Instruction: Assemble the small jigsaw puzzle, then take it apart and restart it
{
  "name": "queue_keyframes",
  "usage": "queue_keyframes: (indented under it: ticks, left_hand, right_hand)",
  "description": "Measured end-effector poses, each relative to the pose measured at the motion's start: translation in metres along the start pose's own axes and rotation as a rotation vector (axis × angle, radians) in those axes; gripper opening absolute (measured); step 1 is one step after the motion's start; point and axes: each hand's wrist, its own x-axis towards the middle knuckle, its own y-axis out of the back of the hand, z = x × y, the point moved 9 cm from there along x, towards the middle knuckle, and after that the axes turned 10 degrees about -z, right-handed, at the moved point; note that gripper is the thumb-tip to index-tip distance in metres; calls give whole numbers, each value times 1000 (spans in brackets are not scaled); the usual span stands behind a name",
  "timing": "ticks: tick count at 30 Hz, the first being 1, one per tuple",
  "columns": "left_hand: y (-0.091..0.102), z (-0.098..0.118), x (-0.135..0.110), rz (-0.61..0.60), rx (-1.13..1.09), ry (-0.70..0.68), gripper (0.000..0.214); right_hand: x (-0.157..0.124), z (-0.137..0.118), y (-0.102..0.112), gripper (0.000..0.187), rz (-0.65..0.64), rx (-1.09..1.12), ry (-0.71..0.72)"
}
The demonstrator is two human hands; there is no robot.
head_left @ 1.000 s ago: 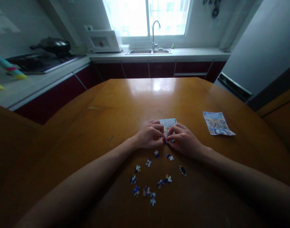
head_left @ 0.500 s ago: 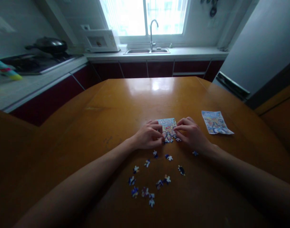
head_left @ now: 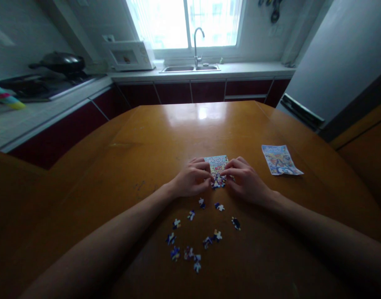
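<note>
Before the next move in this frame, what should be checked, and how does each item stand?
1. Both hands in view: left hand and right hand rest at the puzzle's lower edge. ok
2. Puzzle lies flat on the table. ok
3. Piece under the fingertips seated: hidden. cannot tell
4. Loose pieces lie apart from each other, between the forearms. ok
5. Sheet to the right is uncovered. ok
</note>
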Motion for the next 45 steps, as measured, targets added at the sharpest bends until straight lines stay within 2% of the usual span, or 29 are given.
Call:
queue_keyframes:
  ticks: [2, 4, 8, 15, 24, 30, 35, 40, 45]
  left_hand:
    - [9, -3, -1, 95, -27, 33, 28]
    - [13, -4, -2, 129, -30, 47, 29]
    - [7, 1, 1, 51, -10, 8, 24]
    - [-6, 6, 3, -89, 18, -43, 22]
    - [-13, 0, 3, -110, -18, -16, 21]
    - [-7, 2, 2, -52, -14, -37, 22]
    - [-9, 4, 2, -90, -16, -45, 19]
    - [1, 0, 1, 37, -36, -20, 26]
    - [6, -15, -1, 159, 10, 101, 29]
  right_hand:
    - [0, -3, -2, 25, -13, 2, 7]
    - [0, -7, -5, 26, -35, -10, 25]
    - [0, -16, -12, 29, -106, -31, 67]
    - [1, -22, -19, 20, -177, -51, 79]
    - [1, -20, -24, 26, -196, -49, 72]
    - [1, -20, -25, 29, -193, -43, 72]
    - [1, -22, -24, 26, -194, -22, 78]
    - [-1, -23, -12, 29, -79, 25, 122]
    - [-2, -20, -3, 25, 29, 3, 131]
